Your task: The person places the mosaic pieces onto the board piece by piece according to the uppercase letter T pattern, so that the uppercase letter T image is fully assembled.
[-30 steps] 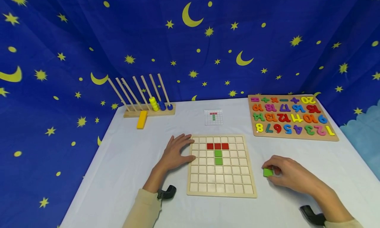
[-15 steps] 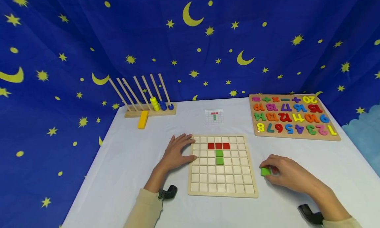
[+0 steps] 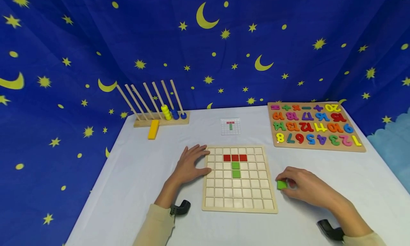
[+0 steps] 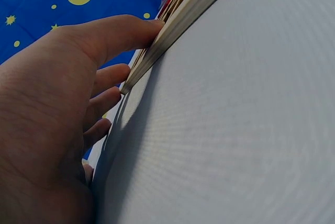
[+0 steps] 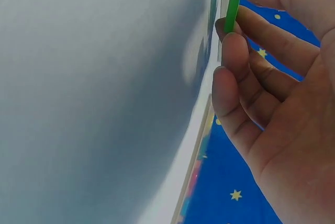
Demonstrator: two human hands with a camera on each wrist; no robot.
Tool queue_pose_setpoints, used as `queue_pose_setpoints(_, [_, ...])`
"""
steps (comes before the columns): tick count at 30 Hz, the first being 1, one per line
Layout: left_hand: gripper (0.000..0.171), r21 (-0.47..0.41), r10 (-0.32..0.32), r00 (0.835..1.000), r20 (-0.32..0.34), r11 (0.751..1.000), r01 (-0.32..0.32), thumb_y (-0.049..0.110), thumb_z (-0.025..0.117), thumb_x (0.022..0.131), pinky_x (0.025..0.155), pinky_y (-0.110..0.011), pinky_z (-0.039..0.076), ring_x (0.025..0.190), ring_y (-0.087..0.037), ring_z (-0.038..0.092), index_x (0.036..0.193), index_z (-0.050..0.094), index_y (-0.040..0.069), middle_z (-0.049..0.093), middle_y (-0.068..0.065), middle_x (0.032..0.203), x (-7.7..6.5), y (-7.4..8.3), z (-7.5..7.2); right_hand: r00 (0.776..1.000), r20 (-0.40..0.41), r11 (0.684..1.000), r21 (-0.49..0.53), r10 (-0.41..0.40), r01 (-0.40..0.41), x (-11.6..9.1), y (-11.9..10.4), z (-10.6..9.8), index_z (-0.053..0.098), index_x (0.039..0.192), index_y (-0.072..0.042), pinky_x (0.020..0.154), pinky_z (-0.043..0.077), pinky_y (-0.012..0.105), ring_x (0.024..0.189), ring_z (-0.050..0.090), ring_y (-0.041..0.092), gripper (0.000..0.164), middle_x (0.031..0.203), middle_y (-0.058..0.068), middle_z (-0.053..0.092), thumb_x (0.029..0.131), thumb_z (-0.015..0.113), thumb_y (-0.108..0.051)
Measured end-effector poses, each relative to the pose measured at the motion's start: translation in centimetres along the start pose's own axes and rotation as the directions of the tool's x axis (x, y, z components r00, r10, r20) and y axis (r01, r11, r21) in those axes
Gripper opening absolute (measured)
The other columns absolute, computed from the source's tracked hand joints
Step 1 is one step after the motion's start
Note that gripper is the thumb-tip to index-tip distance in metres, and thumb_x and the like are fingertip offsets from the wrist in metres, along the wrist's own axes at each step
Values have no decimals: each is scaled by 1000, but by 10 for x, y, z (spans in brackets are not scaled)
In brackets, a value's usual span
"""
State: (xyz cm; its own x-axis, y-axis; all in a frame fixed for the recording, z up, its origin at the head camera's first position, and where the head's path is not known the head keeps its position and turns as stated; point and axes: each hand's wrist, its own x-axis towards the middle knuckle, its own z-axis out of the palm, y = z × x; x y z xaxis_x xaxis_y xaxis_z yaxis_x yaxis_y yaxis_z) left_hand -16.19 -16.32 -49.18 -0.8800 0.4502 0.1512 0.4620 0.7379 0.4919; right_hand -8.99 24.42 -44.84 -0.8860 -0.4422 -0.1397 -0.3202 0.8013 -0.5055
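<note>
A wooden grid board lies mid-table, with a row of red square tiles near its top and two green tiles in the column below the middle one. My left hand rests at the board's left edge, fingers spread and relaxed, thumb and fingertips on the frame. Just right of the board, my right hand pinches a thin green square tile between thumb and fingers. In the right wrist view the green tile appears edge-on between the fingertips.
Behind the board lies a small pattern card with a red and green T. A peg abacus stands back left, a yellow block leaning at its base. At back right is a number puzzle board. A starry curtain hangs behind.
My right hand has slid left with the green tile, coming closer to the board's right edge. The left hand keeps its place on the board.
</note>
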Motion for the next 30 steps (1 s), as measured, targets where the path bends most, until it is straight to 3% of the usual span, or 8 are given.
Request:
queue_pose_setpoints(8, [66,-3,0,1000,2,1000,0,55,72,79,116,-49,2,141,-20,24,135,56,24,40,5,149,0,0,-1,1000,8,1000,0,4,-4,4,-5,-1,71,104,-23,60,40,25,72,49,7,30,80,-15,54,77,80,-31])
queue_pose_setpoints(23, [66,-20,4,1000,-3,1000,-4,54,72,79,116,-49,3,141,-20,25,135,57,22,40,5,149,0,1,-1,995,-48,996,13,-84,85,6,-7,4,72,106,-25,59,42,21,71,51,5,28,83,-17,56,79,79,-28])
queue_pose_setpoints(30, [66,-23,-4,1000,4,1000,4,55,71,79,116,-47,2,141,-19,24,135,56,23,39,6,149,-1,1,-1,996,-63,998,-6,-66,66,6,-9,4,73,106,-27,59,41,21,71,51,4,29,83,-18,55,78,80,-29])
